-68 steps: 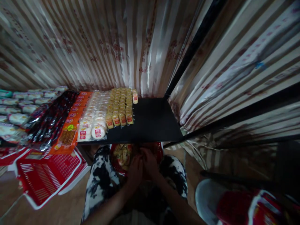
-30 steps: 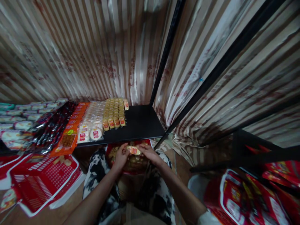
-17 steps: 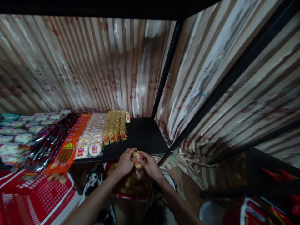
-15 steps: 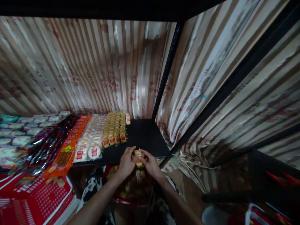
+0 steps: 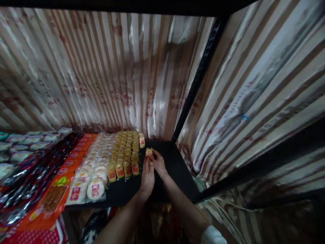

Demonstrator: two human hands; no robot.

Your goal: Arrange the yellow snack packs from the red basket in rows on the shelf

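A small snack packet [image 5: 148,152], yellowish with a red and orange label, is held upright between both hands over the black shelf [image 5: 175,169]. My left hand [image 5: 147,178] closes on its lower left side, fingers pointing away from me. On its right side, the fingers of my right hand [image 5: 159,163] pinch it. Just left of the hands stand rows of yellow wrapped snacks [image 5: 127,167] with red labels. A single pale packet [image 5: 141,140] with a red label is at the back, beside these rows.
Further left lie round white crackers [image 5: 95,189] in clear wrap, orange bags [image 5: 57,193], dark shiny packs [image 5: 27,183] and white packets [image 5: 30,138]. A black post [image 5: 195,91] rises at the shelf's back right corner, before striped curtains [image 5: 101,74]. A red basket [image 5: 48,234] sits lower left.
Both hands have carried the packet forward, from near the shelf's front edge to above the shelf, right of the yellow rows. The view has shifted closer to the shelf.
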